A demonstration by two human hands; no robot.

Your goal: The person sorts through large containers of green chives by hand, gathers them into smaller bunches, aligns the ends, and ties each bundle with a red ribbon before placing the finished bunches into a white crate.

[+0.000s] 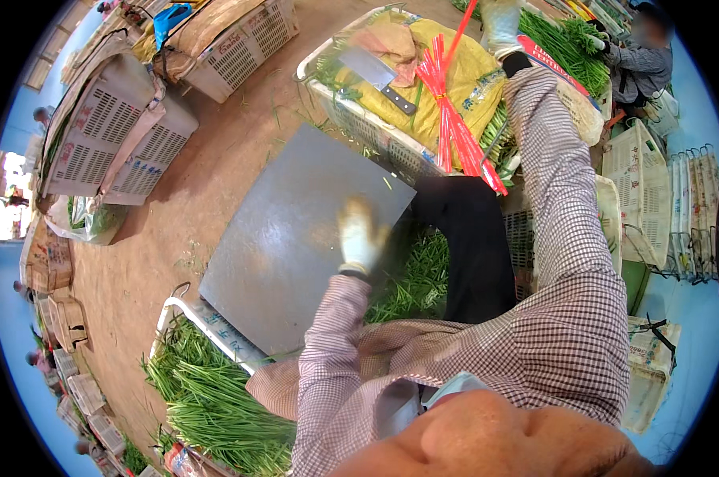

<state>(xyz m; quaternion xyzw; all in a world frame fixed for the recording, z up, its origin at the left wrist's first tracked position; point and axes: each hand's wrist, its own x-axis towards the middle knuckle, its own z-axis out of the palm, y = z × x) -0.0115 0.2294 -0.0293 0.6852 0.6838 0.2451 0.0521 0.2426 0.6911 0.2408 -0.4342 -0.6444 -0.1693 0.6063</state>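
My left hand (359,238), in a pale work glove, is blurred over a flat grey board (284,230). Its thumb stands apart from the fingers, and nothing shows in it. Stretched far forward, my right hand (501,30) is gloved too and cut by the top edge, its fingers hard to make out. It is beside a red strip (460,33) and near a red, white and blue bag (546,60). A bundle of red plastic strips (455,119) lies on yellow sacking (431,63) over a white crate (367,127). A cleaver (379,79) rests there beside a pinkish cloth (387,40).
Long green stalks (224,397) fill a white-rimmed crate at the lower left; more greens (415,274) lie beside my dark-clothed leg (475,246). White crates (109,131) stand across the brown floor (169,230). A person (650,60) sits at the upper right by more greens (570,52).
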